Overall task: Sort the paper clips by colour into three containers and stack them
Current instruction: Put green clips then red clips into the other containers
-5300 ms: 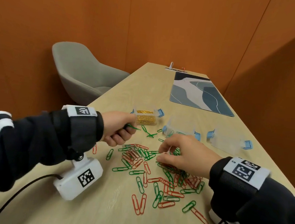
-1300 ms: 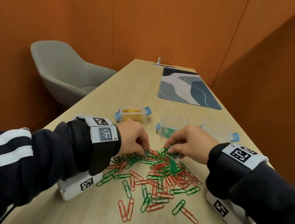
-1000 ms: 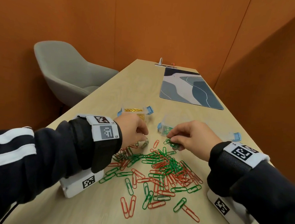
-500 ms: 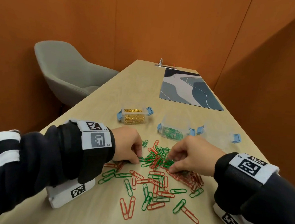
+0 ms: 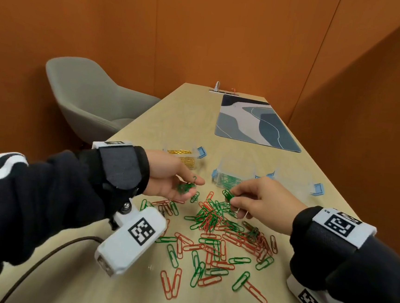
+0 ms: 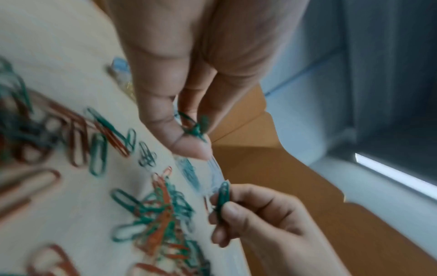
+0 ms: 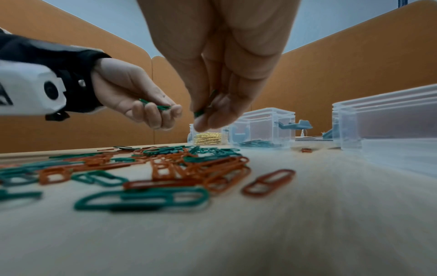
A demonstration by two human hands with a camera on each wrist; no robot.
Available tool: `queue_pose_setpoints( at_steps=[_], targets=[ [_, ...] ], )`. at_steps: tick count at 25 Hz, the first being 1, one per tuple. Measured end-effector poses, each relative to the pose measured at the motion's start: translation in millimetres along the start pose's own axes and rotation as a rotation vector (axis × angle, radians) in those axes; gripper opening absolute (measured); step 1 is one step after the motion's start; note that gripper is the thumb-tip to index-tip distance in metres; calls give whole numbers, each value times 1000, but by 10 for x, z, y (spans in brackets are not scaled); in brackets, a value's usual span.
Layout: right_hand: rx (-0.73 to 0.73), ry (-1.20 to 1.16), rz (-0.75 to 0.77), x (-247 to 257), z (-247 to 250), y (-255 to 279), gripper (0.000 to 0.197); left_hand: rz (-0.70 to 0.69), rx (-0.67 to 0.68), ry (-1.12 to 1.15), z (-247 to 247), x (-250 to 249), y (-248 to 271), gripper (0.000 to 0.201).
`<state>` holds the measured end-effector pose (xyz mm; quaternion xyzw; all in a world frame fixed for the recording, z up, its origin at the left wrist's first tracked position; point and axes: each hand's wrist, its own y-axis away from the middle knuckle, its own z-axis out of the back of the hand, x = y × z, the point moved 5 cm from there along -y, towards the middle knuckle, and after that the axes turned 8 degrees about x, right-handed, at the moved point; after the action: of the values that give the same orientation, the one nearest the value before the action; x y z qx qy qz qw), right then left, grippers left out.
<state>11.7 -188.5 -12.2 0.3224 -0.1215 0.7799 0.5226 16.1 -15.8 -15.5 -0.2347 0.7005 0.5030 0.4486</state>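
Left hand: the left hand (image 5: 170, 177) hovers above the pile's left side, palm turned inward, fingers curled round a small bunch of green clips (image 5: 185, 186), which it holds off the tabletop (image 5: 66, 280).
Right hand: the right hand (image 5: 261, 200) hovers over the pile's far right part, thumb and fingertips pinching a few green clips (image 5: 228, 194); in the left wrist view their long axis stands nearly upright.
Loose pile: red and green paper clips (image 5: 213, 237) lie flat in the middle of the tabletop toward its near edge, long axes pointing every way; the densest tangle sits just below the hands.
Gold container: a clear container with gold clips (image 5: 185, 158) stands beyond the left hand.
Green container: a clear container (image 5: 234, 176) with green clips on its floor stands just beyond the right hand's fingertips.
Third container: a clear container (image 5: 293, 180) stands right of the green one, toward the right edge.
Far end: a patterned mat (image 5: 254, 122) lies flat toward the far edge.
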Motion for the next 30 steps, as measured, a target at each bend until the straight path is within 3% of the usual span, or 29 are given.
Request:
queue_pose_setpoints(
  at_steps=[3, 6, 9, 13, 16, 18, 21, 23, 27, 30],
  targets=[
    [-35, 25, 46, 49, 31, 4, 10, 51, 72, 89, -133, -28, -50, 26],
    [-209, 29, 82, 23, 178, -51, 10, 43, 72, -19, -225, -148, -152, 35],
    [-344, 25, 71, -60, 339, -148, 16, -105, -9, -25, -307, -449, -295, 40],
    [-349, 109, 48, -90, 400, -308, 23, -281, -74, 63, -429, -721, -479, 48],
    [-360, 159, 34, -99, 410, -307, 28, -358, -137, -67, -414, -732, -581, 47],
    [-411, 172, 42, -126, 440, -198, 23, -410, -194, -274, -356, -683, -532, 32],
    [-195, 209, -11, -189, 330, -89, 9, -406, -293, -933, -291, -540, -380, 11],
    [-17, 237, -41, -185, 197, -78, 7, -282, -261, -1291, -316, -366, -340, 18],
    [129, 353, -2, -94, 16, -173, 45, -195, -160, -1504, -367, -215, -335, 32],
    [124, 401, 8, -72, -31, -232, 32, -141, -193, -1512, -330, -198, -327, 29]
  ],
)
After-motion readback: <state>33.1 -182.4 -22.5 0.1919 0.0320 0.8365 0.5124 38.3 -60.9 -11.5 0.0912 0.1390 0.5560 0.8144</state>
